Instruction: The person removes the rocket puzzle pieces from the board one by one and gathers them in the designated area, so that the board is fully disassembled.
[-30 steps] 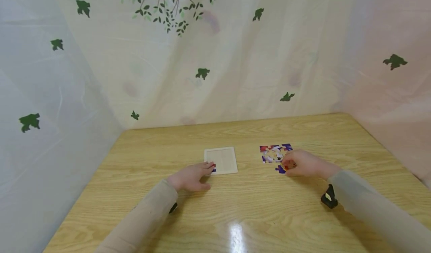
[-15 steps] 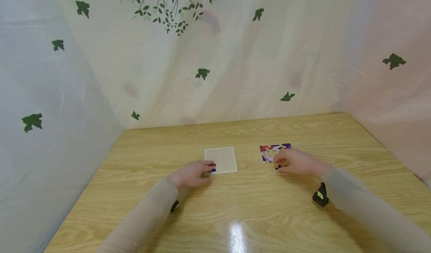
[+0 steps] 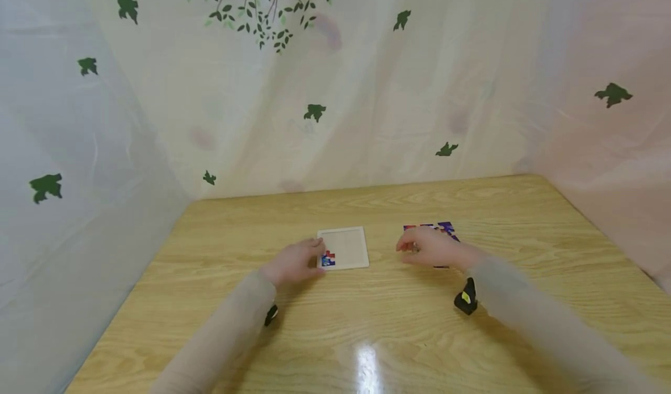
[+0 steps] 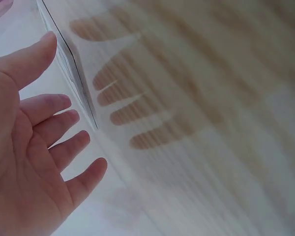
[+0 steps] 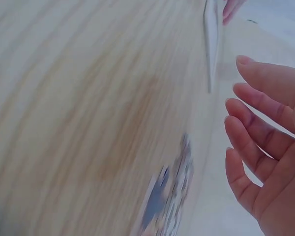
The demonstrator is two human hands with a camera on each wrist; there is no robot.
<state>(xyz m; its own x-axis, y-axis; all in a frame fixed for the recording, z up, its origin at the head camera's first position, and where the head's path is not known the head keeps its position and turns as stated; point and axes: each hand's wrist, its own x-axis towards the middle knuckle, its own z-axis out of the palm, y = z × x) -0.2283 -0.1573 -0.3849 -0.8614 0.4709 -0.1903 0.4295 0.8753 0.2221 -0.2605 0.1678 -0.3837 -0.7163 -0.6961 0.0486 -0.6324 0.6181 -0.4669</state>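
Note:
In the head view a pale square puzzle frame [image 3: 352, 248] lies on the table, with a blue and red jigsaw piece [image 3: 327, 259] in its near left corner. My left hand [image 3: 295, 261] is at the frame's left side, fingertips right at the rim and thumb by the near corner. The left wrist view shows its fingers spread and relaxed. My right hand [image 3: 432, 248] is over a group of colourful jigsaw pieces [image 3: 445, 228], hiding most of them. In the right wrist view its fingers are loosely bent, and nothing shows between thumb and fingertips.
The wooden table [image 3: 388, 324] reaches back to a pale curtain [image 3: 367, 120] printed with leaves and birds. More curtain closes in the left and right sides. A dark wrist camera [image 3: 466, 296] hangs under the right sleeve.
My right hand has moved left across the loose pieces, toward the frame. My left hand has drawn back slightly from over the corner piece to the rim, showing more of that piece.

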